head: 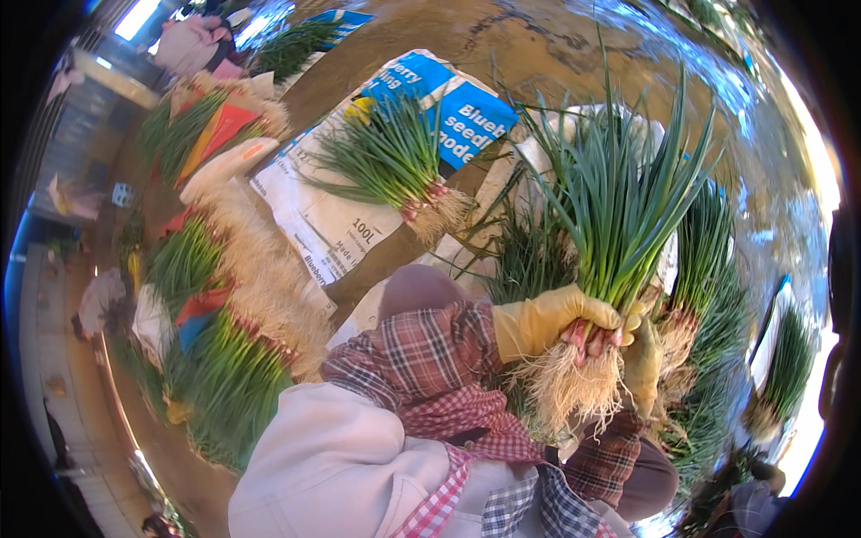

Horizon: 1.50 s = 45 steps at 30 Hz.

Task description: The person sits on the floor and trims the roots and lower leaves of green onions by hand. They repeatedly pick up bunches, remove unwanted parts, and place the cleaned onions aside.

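Note:
My left hand (572, 317), in a yellow rubber glove, is closed around a bunch of green onions (615, 222) at the base of the stalks. The leaves stand upright above the fist, and pinkish bulbs with pale, stringy roots (572, 387) hang below it. Just right of those roots is my right hand (642, 370), also in a yellow glove; its fingers are partly hidden behind the bunch, so its hold cannot be made out. A smaller onion bunch (393, 161) lies on a white and blue printed plastic sack (336, 222) in front of me.
A long row of onion bunches (229, 363), roots facing me, lies at left with red ties or wrappers. More bunches (703, 255) are heaped at right beside my knee. Another bunch (787, 363) rests farther right. People sit at the upper left (192, 47) and lower right (753, 501).

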Each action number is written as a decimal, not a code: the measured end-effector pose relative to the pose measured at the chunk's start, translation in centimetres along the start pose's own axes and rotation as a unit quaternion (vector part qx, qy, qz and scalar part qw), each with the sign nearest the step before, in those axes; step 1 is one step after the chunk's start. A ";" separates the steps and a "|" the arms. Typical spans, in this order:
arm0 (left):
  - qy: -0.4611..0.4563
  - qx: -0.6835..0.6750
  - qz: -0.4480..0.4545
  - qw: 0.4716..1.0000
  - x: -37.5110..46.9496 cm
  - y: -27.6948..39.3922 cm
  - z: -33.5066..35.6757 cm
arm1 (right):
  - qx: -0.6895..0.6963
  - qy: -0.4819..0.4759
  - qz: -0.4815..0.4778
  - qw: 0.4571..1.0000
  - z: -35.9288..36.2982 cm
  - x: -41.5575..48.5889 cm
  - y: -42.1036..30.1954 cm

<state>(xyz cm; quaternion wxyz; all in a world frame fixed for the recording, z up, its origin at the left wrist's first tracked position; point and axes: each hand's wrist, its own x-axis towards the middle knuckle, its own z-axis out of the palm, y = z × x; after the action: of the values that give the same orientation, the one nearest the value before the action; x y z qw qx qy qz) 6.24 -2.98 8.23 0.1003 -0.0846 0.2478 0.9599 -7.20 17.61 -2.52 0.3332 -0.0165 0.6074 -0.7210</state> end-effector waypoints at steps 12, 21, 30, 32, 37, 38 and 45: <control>0.262 0.301 0.337 0.853 -19.8 23.3 -13.6 | -0.139 -0.006 0.177 0.974 0.0 -2.9 3.8; 0.447 -0.010 0.412 0.794 -20.0 20.1 -42.6 | -0.204 0.002 0.327 0.923 2.1 -1.8 8.3; 0.545 -0.044 0.235 0.804 -13.9 6.4 -53.8 | -0.336 0.064 0.347 0.873 7.5 0.5 7.5; 0.563 -0.003 0.227 0.795 -13.4 6.3 -53.5 | -0.352 0.037 0.315 0.881 8.2 0.4 7.5; 0.648 0.388 0.070 0.652 -14.8 6.5 -53.2 | -0.227 0.064 0.352 0.906 7.7 -2.6 8.1; 0.582 0.576 0.032 0.572 -14.3 6.0 -53.5 | -0.225 0.050 0.338 0.913 7.4 -3.2 8.3; 0.720 0.114 0.189 0.658 -14.8 6.8 -49.6 | -0.222 0.070 0.293 0.927 5.6 -5.6 5.3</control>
<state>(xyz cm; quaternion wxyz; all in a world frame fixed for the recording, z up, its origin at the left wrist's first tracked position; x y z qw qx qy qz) 24.58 -35.46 -28.34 -0.2842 -0.6882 0.3609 0.5615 2.01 15.35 -3.58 0.4741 0.1385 0.7515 -0.4373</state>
